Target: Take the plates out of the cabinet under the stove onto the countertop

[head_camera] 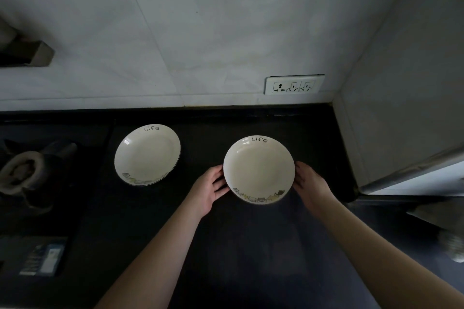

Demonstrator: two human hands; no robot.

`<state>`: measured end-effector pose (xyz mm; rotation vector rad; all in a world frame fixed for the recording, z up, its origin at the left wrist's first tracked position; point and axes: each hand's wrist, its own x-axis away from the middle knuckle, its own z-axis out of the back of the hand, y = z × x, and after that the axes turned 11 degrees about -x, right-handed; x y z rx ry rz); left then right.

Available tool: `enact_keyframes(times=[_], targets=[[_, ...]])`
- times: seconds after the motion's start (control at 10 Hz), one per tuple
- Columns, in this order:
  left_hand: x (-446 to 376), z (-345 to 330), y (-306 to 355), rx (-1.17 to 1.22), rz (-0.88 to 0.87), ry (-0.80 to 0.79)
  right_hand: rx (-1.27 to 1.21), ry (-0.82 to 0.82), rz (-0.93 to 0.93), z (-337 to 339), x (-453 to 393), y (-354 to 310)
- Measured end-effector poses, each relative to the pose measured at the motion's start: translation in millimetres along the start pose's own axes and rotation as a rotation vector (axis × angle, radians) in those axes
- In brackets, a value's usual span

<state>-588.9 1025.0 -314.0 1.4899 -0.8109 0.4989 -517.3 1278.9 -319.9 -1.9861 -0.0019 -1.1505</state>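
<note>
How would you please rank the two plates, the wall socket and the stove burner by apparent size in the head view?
1-2. Right plate and left plate: alike; the right is nearer, so unranked.
3. Socket.
4. Burner, though dim and hard to judge.

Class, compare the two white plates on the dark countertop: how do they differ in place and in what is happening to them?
The left plate lies alone by the stove burner, untouched; the right plate sits nearer the corner wall. The right plate has the left hand and right hand at its sides; the left plate has none. Whether the right plate rests or hovers is unclear. Both are round and white, with "life" at the far rim and a pattern at the near rim.
</note>
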Motion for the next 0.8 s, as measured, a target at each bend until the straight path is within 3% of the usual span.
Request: enact_keyframes(times=[0.5, 0.6, 0.7, 0.8], targets=[[-8.2, -20.5, 36.4, -0.054, -0.045, 0.023, -0.08, -0.07, -0.009, -39.7, -17.3, -33.8], [-6.0, -23.8, 35.8, -0.159, -0.032, 0.075, 0.086, 0.026, 0.001, -45.5, -10.5, -37.8], [4.1, -20.6, 34.3, -0.712, -0.153, 0.292, 0.459, 0.137, 0.146, -41.4, -6.6, -38.3], [21.5, -4.7, 27.9, -1.033, -0.362, 0.298, 0.602, 0.075, 0.29, -33.9, 5.0, -35.3]])
